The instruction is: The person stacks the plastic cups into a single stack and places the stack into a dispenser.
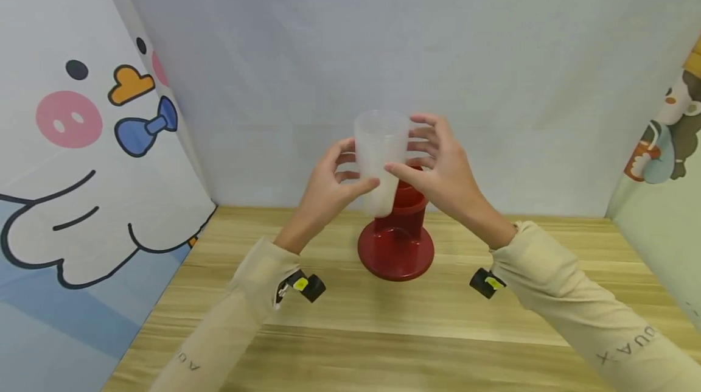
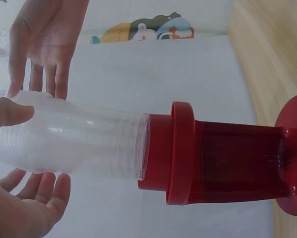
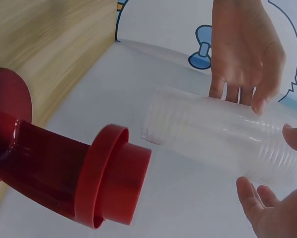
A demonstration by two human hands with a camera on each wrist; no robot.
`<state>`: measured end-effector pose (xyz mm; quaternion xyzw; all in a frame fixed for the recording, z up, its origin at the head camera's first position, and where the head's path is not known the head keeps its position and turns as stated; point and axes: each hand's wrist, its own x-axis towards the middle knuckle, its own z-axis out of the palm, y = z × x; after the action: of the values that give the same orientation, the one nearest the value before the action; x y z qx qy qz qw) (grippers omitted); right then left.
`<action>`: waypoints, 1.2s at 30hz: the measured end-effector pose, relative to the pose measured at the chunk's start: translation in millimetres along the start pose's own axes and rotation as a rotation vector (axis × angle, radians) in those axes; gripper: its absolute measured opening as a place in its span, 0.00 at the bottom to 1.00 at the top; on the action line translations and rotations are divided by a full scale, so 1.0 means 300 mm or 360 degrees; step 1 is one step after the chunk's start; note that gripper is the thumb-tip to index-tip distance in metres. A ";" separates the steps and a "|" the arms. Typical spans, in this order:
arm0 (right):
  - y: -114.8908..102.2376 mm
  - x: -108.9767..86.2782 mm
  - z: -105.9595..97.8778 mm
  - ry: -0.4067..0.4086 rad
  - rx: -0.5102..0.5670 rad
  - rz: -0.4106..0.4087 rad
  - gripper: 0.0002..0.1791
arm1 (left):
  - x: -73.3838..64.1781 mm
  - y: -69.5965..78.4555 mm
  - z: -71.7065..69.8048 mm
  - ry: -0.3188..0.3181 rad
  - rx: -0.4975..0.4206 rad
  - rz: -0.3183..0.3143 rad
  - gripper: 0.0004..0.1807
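Note:
A tall translucent plastic cylinder [image 1: 380,154] with fine ridges is held upright between both hands, its wide round rim at the top. My left hand [image 1: 334,179] grips its left side, thumb across the front and fingers bent round behind. Higher up on the right, my right hand [image 1: 443,164] holds it, thumb on the front and fingers spread along the side. Just below its lower end is a red plastic stand [image 1: 397,252] with a round foot. In the right wrist view the stand's raised collar [image 3: 123,178] shows a gap to the cylinder [image 3: 208,134].
The stand's foot rests on a wood-grain table [image 1: 328,343]. Behind it hangs a pale cloth backdrop [image 1: 285,75]. Cartoon-printed panels [image 1: 71,124] rise at the left and right. Small black cameras [image 1: 313,287] stick out from both wrists.

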<state>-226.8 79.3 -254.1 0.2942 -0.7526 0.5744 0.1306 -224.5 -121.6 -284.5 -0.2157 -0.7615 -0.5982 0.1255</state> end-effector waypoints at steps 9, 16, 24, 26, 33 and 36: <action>-0.005 0.050 -0.027 0.0057 0.0019 -0.0020 0.37 | 0.056 0.027 0.040 0.0139 -0.0045 0.0001 0.36; -0.013 0.086 -0.040 0.0103 0.0011 -0.0056 0.36 | 0.070 0.099 0.057 0.0219 -0.0039 0.0024 0.34; 0.007 0.109 -0.061 0.0140 0.0011 -0.0054 0.36 | 0.129 0.034 0.086 0.0276 0.0046 0.0160 0.33; 0.018 0.111 -0.065 0.0159 0.0005 -0.0053 0.37 | 0.138 0.027 0.095 0.0273 0.0033 0.0174 0.34; 0.065 0.108 -0.064 0.0177 -0.0079 -0.0080 0.38 | 0.152 -0.007 0.114 0.0263 -0.0017 0.0176 0.35; 0.076 0.105 -0.065 0.0166 -0.0110 -0.0089 0.37 | 0.153 -0.021 0.117 0.0254 -0.0024 0.0152 0.35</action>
<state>-268.2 92.1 -249.4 0.2801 -0.7557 0.5587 0.1959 -265.2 -80.8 -278.1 -0.2043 -0.7335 -0.6125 0.2125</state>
